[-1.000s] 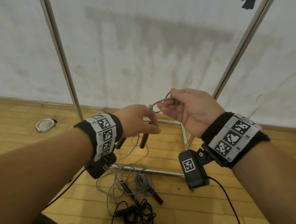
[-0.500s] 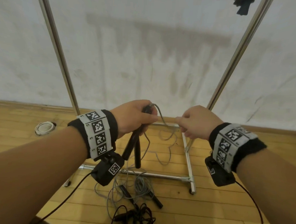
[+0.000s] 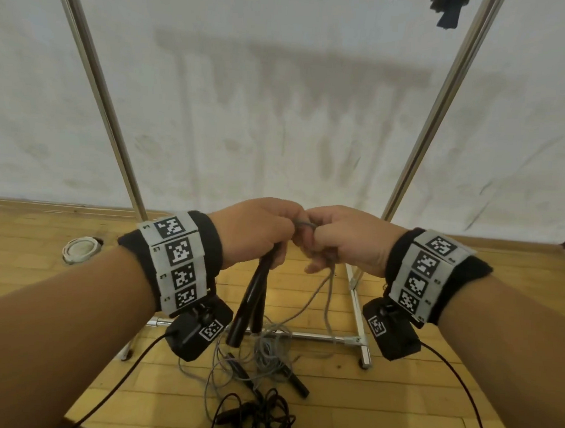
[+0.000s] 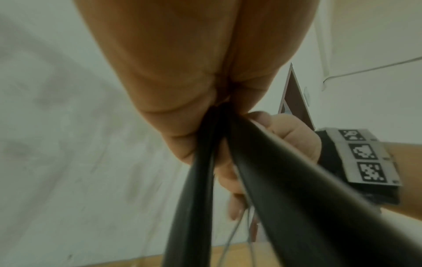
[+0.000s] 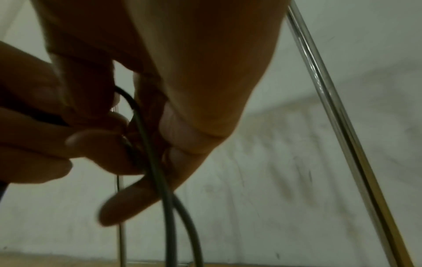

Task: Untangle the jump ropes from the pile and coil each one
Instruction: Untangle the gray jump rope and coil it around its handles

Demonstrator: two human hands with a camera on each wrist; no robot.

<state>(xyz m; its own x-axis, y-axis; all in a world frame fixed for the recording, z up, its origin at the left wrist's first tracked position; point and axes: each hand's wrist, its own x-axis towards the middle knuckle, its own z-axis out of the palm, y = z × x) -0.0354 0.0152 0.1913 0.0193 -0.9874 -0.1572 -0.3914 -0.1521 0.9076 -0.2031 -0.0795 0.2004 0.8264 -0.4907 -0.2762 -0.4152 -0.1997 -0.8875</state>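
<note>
At mid-frame the hands meet, knuckles touching. The left hand [image 3: 257, 232] grips two black handles [image 3: 250, 307] that hang down from its fist. The right hand [image 3: 345, 240] pinches the grey jump rope [image 3: 328, 290], which trails to the tangled pile [image 3: 259, 389] on the wooden floor [image 3: 395, 399], lower centre.

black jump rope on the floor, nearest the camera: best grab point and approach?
Grip the black jump rope by its handle, coming straight down from above. The handle is rigid and sticks out on the left of the tangled cord, so fingers can close round it there; both hands look occupied now.
</note>
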